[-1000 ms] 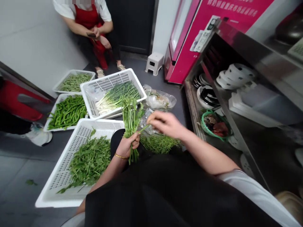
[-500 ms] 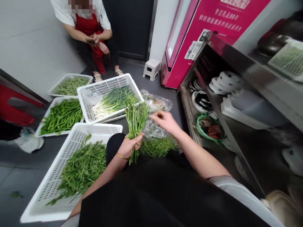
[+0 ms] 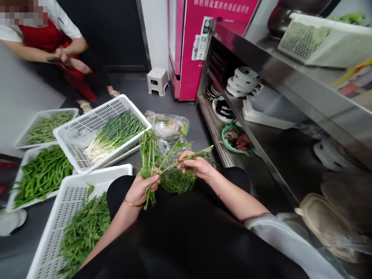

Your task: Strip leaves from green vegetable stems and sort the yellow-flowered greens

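Note:
My left hand [image 3: 142, 188], a gold bracelet at its wrist, is wrapped round the lower stems of a bunch of leafy greens [image 3: 148, 153]. Two stems lean out of that bunch to the right. One of them, a leafy stem [image 3: 207, 151], runs between the fingers of my right hand [image 3: 197, 166], which pinches it partway along. Below and between my hands lies a heap of thin green trimmings [image 3: 178, 181]. Left of my knee stands a white perforated crate [image 3: 62, 199] holding loose leafy greens [image 3: 84, 228].
Beyond are crates with scallions [image 3: 116, 133], green peppers [image 3: 46, 168] and green beans [image 3: 49, 126]. A plastic bag [image 3: 170, 126] lies on the floor. Steel shelving [image 3: 261, 50] with dishes and a green basket [image 3: 229, 145] flanks the right. A person in a red apron [image 3: 40, 38] sits ahead left.
My right hand has gone from beside the bunch to pinching a leafy stem, and stems now stick out to the right. The view has turned rightward.

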Action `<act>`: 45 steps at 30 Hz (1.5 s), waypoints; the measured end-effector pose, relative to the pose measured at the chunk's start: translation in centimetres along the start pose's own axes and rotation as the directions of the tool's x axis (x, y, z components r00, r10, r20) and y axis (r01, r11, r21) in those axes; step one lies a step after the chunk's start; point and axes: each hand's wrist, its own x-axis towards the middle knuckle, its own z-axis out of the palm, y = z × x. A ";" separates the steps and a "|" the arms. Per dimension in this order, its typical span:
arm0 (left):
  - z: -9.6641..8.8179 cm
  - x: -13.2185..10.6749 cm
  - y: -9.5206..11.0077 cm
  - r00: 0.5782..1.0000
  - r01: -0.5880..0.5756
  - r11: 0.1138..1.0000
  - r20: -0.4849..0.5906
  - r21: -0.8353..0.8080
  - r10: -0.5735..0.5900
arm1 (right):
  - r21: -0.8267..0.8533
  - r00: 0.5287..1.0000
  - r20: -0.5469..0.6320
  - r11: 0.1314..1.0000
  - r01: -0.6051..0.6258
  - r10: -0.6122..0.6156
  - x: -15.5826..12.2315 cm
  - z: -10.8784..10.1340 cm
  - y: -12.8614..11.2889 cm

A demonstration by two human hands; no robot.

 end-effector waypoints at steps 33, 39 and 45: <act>0.4 -0.5 -0.5 0.998 0.057 0.997 0.008 0.051 -0.057 | -0.781 0.816 0.578 -0.279 0.559 0.016 -0.1 4.5 -1.0; 1.2 -1.1 -1.0 0.997 0.034 0.998 0.070 0.059 -0.038 | -0.792 0.818 0.574 0.271 0.547 0.027 0.1 4.3 0.9; 1.4 -1.6 -0.1 0.999 0.029 0.994 0.039 0.102 -0.033 | -0.622 0.862 -0.123 0.715 0.320 -0.492 -2.9 1.4 -3.1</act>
